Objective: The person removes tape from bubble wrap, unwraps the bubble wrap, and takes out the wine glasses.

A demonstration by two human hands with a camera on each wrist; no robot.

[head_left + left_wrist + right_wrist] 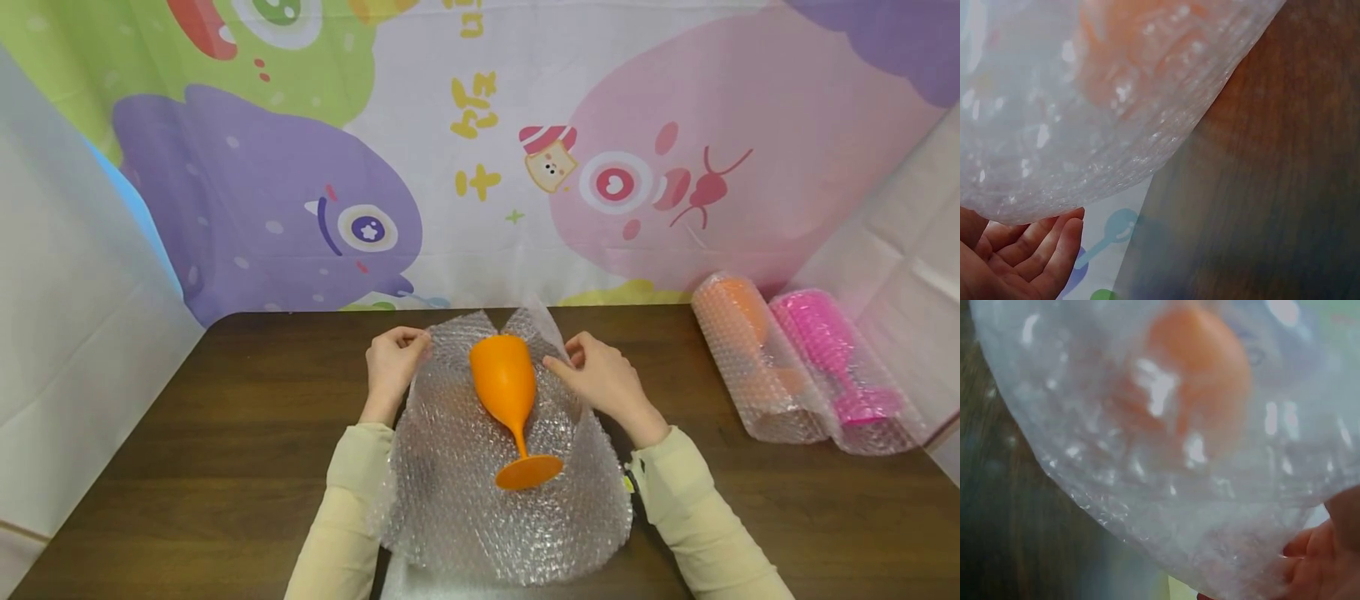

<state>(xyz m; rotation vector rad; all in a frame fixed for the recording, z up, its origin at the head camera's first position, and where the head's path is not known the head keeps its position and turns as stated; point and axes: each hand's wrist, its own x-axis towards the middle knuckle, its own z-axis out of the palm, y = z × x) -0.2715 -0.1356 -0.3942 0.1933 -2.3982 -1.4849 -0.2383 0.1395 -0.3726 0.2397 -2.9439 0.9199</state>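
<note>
An orange goblet [504,379] lies on a sheet of bubble wrap [480,517], its bowl toward the back and its round foot toward the front. At the wrap's left upper edge, my left hand [393,362] pinches the film between thumb and fingers. My right hand [603,379] grips the right upper edge, which is lifted beside the goblet. Through the film, the left wrist view shows a blurred orange shape, with the left hand's curled fingers [1041,250] below. In the right wrist view, the right hand [1319,556] is partly cut off at the wrap's edge.
To the right on the brown table [210,467] lie two wrapped goblets side by side, an orange one [742,317] and a pink one [825,337]. A cartoon-printed cloth [480,242] hangs behind the table, and white panels [75,333] stand at both sides.
</note>
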